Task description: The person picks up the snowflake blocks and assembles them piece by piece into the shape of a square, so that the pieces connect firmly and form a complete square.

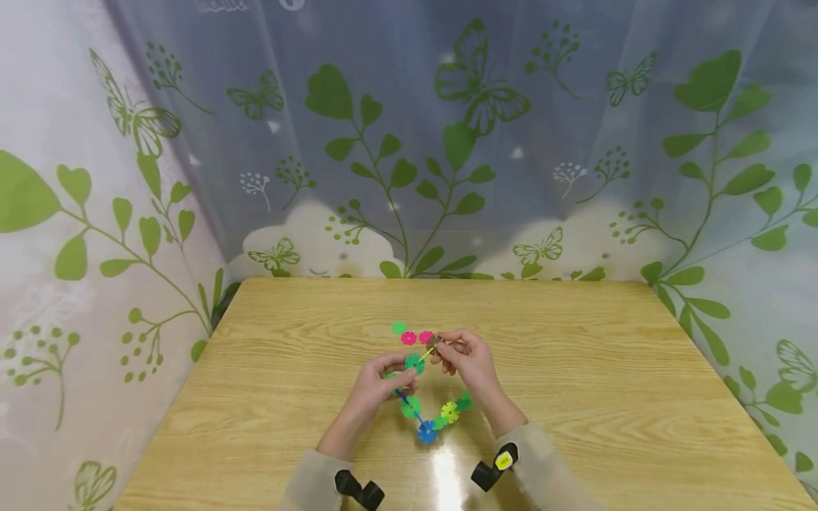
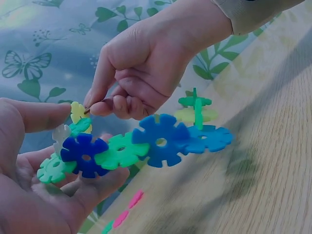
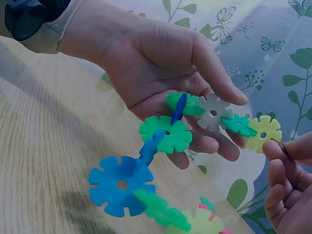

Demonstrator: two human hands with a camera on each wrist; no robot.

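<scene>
So you've got the snowflake-disc chain (image 1: 429,411) up off the tabletop (image 1: 575,369) between both hands, roughly over the middle of it. Your left hand (image 1: 377,387) cradles the near end of the chain: fingers (image 3: 214,141) curled loosely under the discs, thumb over the top, so the green, dark blue and whitish pieces sit right in your palm. Your right hand (image 1: 466,362) is just past that end of the chain, fingers (image 2: 131,97) bunched together and pinching a small dark piece I can't identify, right up against the yellow disc (image 3: 263,132) at the chain's tip. The rest of the chain droops away from your left hand toward you, ending in a big blue disc (image 2: 161,141) and a few green and yellow ones. The head view shows stuff the wrist cams mostly miss: three loose discs (image 1: 412,333), one green and two pink, lying on the tabletop just beyond the chain. The left wrist view only catches those as a pink and green smear below the chain. The right wrist view is the one that really shows your left palm and how the discs slot edge into edge.
</scene>
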